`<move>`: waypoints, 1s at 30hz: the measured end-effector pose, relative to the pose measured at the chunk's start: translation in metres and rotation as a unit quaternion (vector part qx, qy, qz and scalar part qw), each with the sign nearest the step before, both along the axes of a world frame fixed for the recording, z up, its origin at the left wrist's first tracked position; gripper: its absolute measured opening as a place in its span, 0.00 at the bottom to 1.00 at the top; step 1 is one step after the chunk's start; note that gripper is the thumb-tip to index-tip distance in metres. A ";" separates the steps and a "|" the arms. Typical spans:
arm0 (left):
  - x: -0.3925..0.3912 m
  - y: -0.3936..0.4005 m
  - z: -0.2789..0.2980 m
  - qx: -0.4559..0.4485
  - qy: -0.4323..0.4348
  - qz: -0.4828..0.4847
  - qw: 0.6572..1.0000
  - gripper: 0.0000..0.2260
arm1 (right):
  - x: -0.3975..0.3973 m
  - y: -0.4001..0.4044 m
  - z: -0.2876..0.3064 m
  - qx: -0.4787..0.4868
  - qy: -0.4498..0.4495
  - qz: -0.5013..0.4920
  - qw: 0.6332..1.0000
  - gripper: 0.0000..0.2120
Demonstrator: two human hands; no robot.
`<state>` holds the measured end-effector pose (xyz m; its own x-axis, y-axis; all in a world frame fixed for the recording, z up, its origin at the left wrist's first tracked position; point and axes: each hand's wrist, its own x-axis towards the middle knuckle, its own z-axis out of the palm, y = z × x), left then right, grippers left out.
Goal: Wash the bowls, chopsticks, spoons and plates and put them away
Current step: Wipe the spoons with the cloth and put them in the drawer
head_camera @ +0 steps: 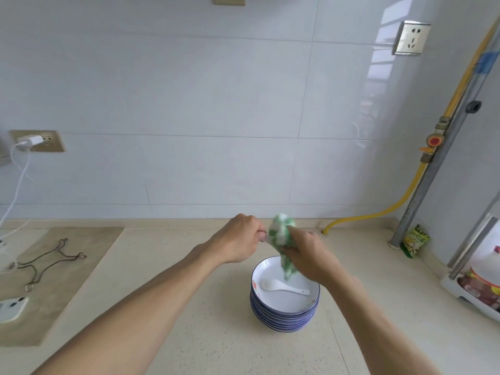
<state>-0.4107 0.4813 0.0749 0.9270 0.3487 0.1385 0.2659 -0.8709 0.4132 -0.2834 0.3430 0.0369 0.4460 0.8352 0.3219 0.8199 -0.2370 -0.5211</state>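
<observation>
Looking down from my head, off to my left a phone [10, 308] lies on a brown mat [54, 282], with a bent wire rack [51, 262] beside it on the same mat. A white charger [31, 140] sits in the wall socket [38, 141] above, its cable hanging down toward the counter. To my right a yellow hose [400, 201] curves down the corner past a valve with a red knob [434, 141], next to a grey pipe [433, 169]. At the foot of that pipe leans a small green packet [415, 239], and further right a large bottle [484, 280] stands on a white base. Another socket [411, 37] is high on the right wall. Nothing lies between my hands and the plates.

The counter [189, 320] is pale, speckled stone, and the wall behind it is covered in large glossy white tiles.

A stack of plates [284, 312], white inside with blue rims, stands on the counter just in front of me, a little to the right. A white spoon [284, 286] lies in the top plate, bowl to the left. Above the far edge of the stack I hold a green and white cloth [282, 239] between both hands. My left hand [240, 239] is curled, pinching the cloth's left side with fingers and thumb. My right hand [308, 255] grips its lower part, fingers wrapped round it, and a loose end hangs down over the top plate. I cannot tell if something is wrapped inside the cloth.
</observation>
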 end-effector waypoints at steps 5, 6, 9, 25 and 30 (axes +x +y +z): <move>-0.005 0.012 -0.009 -0.020 -0.030 -0.012 0.999 0.15 | 0.012 0.007 -0.007 0.007 -0.012 0.015 1.000 0.14; -0.007 0.013 -0.011 -0.019 -0.047 -0.008 0.999 0.17 | 0.012 0.007 -0.009 0.021 0.022 -0.023 0.999 0.15; -0.008 0.013 -0.015 -0.061 -0.096 0.036 0.993 0.18 | 0.006 0.014 -0.019 0.106 0.228 -0.115 0.961 0.11; -0.016 0.013 -0.024 -0.209 -0.095 0.118 0.966 0.15 | -0.015 0.042 -0.001 0.243 0.513 -0.127 0.813 0.05; 0.001 -0.001 -0.021 -0.203 -0.157 0.147 0.955 0.17 | -0.045 0.058 0.009 0.282 0.645 -0.109 0.702 0.09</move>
<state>-0.4102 0.4806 0.0538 0.7161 0.6710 0.1923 0.2814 -0.5297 0.8002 -0.3281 0.4005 0.0461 0.7675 0.6035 -0.2160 -0.4442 0.2578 -0.8580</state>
